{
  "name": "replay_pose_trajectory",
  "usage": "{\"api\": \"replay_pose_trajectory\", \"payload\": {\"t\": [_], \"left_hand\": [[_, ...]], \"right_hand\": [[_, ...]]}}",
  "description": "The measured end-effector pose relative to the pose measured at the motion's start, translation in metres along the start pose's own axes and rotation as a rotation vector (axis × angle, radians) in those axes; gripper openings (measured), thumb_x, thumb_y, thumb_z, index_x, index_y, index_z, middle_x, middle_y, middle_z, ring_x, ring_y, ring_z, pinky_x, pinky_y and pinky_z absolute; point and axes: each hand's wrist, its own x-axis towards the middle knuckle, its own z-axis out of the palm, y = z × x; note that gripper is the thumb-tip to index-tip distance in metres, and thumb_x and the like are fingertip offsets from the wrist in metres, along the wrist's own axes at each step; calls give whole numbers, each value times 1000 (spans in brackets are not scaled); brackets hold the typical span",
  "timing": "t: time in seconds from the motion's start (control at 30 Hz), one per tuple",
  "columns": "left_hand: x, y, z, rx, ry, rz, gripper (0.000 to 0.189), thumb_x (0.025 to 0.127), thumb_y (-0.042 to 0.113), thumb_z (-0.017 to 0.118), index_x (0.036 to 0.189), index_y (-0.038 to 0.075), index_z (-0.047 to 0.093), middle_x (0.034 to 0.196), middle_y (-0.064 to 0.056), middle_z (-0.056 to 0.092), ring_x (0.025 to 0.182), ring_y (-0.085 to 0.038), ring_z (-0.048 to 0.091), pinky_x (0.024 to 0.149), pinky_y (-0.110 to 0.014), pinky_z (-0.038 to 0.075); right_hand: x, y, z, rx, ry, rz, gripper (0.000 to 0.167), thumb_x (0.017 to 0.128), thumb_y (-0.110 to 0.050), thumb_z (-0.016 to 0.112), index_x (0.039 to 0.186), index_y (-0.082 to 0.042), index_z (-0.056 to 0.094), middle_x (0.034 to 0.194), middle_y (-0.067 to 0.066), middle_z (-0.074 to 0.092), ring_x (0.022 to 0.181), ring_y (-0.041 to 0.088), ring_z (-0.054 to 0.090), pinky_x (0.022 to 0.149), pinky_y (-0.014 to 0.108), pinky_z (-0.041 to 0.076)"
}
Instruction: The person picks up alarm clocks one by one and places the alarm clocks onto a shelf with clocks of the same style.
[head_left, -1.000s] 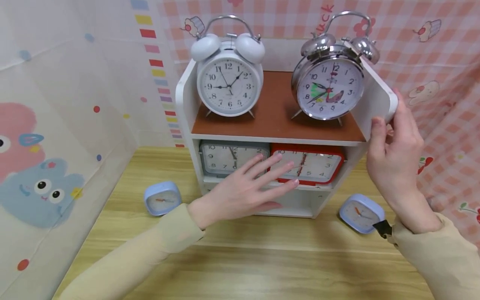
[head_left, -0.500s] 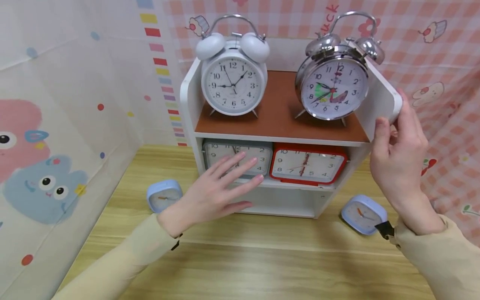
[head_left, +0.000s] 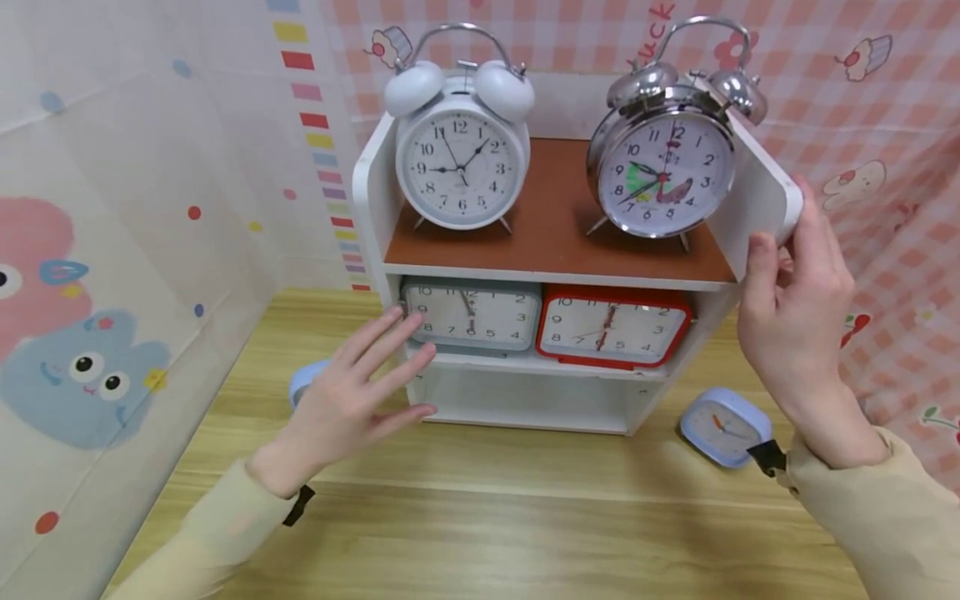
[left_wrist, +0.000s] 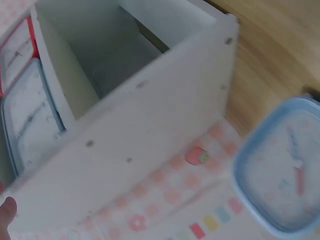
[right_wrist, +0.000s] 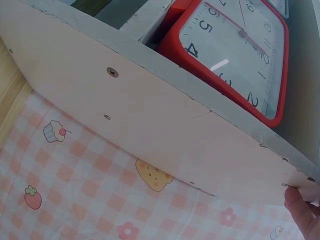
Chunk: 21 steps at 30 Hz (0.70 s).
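Observation:
A white shelf unit (head_left: 757,187) stands on the wooden table, with a brown upper board. My right hand (head_left: 798,321) grips the rounded front corner of its right side panel, thumb on the inner side. Spread and straight, the fingers of my left hand (head_left: 341,404) are at the unit's left side, near the grey rectangular clock (head_left: 472,317); contact cannot be made out. Beside that clock, on the middle shelf, is a red rectangular clock (head_left: 615,329). A white twin-bell alarm clock (head_left: 462,171) and a silver twin-bell alarm clock (head_left: 663,175) stand on top.
A small blue clock (head_left: 302,385) on the table is partly hidden behind my left hand; the left wrist view shows its face. Another small blue clock (head_left: 725,427) lies right of the unit. Patterned cloth (head_left: 900,250) hangs close behind and to the right.
My left hand has moved left, from in front of the red and grey clocks to the unit's left edge, now covering part of the left blue clock. My right hand keeps its grip.

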Motion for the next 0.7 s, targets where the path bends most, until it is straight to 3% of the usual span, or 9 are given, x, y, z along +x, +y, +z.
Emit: {"api": "replay_pose_trajectory", "payload": {"t": [0.13, 0.3, 0.47, 0.7], "left_hand": [[-12, -8, -6, 7, 30, -33, 59, 106, 47, 58, 152, 11, 56, 159, -19, 53, 154, -33, 45, 133, -35, 31], [-27, -15, -16, -10, 39, -100, 58, 105, 48, 60, 147, 8, 60, 160, -18, 53, 160, -26, 38, 134, -34, 29], [-38, -22, -26, -19, 23, -186, 58, 105, 48, 60, 144, 5, 62, 160, -17, 54, 158, -27, 41, 134, -31, 29], [-52, -31, -30, -13, 2, -255, 63, 103, 52, 60, 146, 6, 61, 157, -20, 56, 156, -29, 45, 133, -27, 28]], "right_hand": [[0, 0, 0, -2, -5, 4, 48, 107, -25, 59, 152, -8, 55, 139, 24, 66, 109, -15, 52, 90, -4, 43], [1, -1, 0, -5, -4, 7, 46, 106, -17, 59, 151, -7, 55, 137, 25, 66, 106, -15, 52, 88, -5, 44], [1, -2, -1, -17, -5, 12, 46, 107, -18, 59, 151, -8, 55, 138, 25, 66, 106, -15, 51, 88, -5, 43], [1, -2, 0, -12, -4, 11, 46, 107, -19, 59, 151, -7, 56, 136, 25, 66, 106, -15, 51, 89, -4, 43]]}}
